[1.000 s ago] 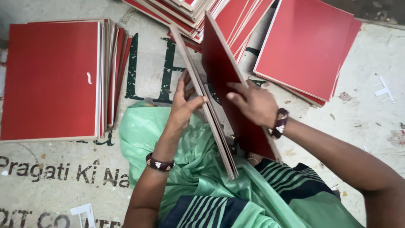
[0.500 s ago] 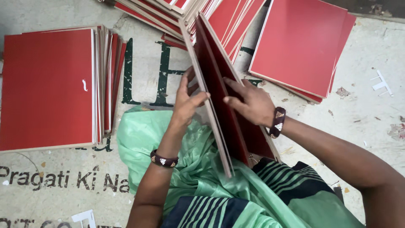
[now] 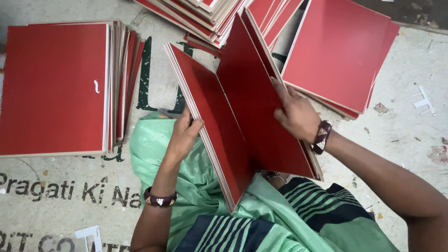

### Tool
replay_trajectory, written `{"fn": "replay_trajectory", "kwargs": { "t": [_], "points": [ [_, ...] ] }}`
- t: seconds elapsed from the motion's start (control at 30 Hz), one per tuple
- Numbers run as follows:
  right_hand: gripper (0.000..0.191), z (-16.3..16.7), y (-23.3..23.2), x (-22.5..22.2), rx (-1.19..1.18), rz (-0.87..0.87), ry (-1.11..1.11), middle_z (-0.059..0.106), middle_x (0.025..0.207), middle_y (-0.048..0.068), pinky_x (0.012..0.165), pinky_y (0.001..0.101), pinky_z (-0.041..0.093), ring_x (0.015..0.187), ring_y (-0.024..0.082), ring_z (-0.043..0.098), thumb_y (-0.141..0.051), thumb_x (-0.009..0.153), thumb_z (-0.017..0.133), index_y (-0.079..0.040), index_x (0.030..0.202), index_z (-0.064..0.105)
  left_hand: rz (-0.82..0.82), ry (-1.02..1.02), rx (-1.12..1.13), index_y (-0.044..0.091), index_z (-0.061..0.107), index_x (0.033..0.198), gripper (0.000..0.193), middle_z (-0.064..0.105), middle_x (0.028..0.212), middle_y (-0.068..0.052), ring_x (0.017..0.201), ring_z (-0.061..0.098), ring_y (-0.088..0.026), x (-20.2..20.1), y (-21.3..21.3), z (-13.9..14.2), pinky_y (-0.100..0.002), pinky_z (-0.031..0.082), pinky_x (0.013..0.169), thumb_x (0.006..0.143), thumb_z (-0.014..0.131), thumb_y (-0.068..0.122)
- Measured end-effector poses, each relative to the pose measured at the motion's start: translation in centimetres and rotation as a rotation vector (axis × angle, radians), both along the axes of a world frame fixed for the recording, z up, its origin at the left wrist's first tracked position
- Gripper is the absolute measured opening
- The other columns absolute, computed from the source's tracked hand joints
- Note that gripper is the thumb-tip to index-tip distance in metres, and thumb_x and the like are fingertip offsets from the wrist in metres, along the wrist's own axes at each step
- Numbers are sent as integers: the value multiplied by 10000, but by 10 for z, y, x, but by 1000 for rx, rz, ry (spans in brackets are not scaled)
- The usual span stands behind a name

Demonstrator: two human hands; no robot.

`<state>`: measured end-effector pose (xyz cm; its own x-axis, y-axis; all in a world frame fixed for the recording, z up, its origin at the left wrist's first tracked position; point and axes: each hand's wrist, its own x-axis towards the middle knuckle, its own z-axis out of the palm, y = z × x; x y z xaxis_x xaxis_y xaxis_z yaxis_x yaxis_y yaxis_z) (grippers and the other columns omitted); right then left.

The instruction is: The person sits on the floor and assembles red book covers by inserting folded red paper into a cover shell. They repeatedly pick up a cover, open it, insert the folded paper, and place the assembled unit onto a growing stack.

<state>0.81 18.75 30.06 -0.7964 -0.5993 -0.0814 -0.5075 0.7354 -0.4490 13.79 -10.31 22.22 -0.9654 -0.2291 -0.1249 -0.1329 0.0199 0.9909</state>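
Observation:
A bundle of red-faced flat boards stands on edge on my lap, spread into a V. My left hand (image 3: 184,133) grips the left part of the bundle (image 3: 205,116) from its outer side. My right hand (image 3: 296,114) presses on the right part (image 3: 254,93) and tilts it to the right. Both wrists wear dark beaded bracelets. Green cloth (image 3: 205,186) covers my lap under the boards.
A tall stack of red boards (image 3: 53,86) lies at the left. Another red stack (image 3: 338,51) lies at the upper right, and fanned boards (image 3: 205,18) lie at the top. The floor (image 3: 410,116) is pale sheeting with dark printed letters and paper scraps.
The bundle, held nearly closed a second ago, has been parted. My right hand swung its boards to the right, and the left part leaned to the left.

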Motion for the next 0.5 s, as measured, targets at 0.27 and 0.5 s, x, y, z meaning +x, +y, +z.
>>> {"fn": "replay_trajectory", "kwargs": {
  "t": [0.27,0.5],
  "points": [
    [900,4,6,10,3,-66,-26,535,1311,367,793,531,545,792,470,665,-74,807,615,-66,1594,180,2,-146,-71,-60,672,1209,339,746,934,-134,790,697,-161,16,-5,0,-312,591,700,984,570,171],
    [686,13,-6,9,89,54,-18,599,1226,272,802,497,545,807,401,676,-103,886,556,-226,1544,408,-64,-125,387,-10,573,1375,457,727,1074,-110,853,750,-195,-17,20,3,-333,657,729,970,616,197]
  ]
}}
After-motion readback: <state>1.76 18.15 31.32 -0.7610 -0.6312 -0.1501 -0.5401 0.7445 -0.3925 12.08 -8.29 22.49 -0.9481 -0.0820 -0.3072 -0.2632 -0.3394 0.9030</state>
